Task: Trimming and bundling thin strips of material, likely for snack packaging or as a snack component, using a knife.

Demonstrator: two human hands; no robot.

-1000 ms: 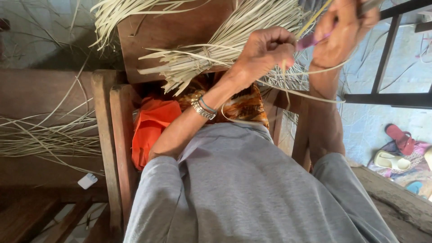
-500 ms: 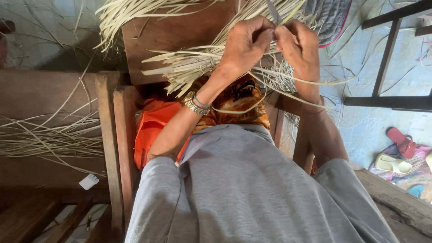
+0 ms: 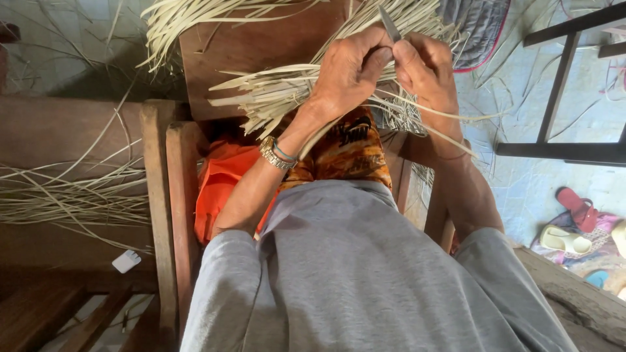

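The left hand (image 3: pixel 345 68) and right hand (image 3: pixel 427 68) meet knuckle to knuckle above a bundle of pale cane strips (image 3: pixel 280 98), both pinched shut on a thin grey blade (image 3: pixel 390 23) and a single strip. The bundle lies across a wooden chair (image 3: pixel 261 39), beside orange cloth (image 3: pixel 225 182).

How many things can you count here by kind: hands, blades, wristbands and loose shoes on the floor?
Hands: 2, the left hand and the right hand
Thin metal blade between the hands: 1
Wristband on the left wrist: 1
Shoes on the floor: 2, a red sandal and a pale sandal
Total: 6
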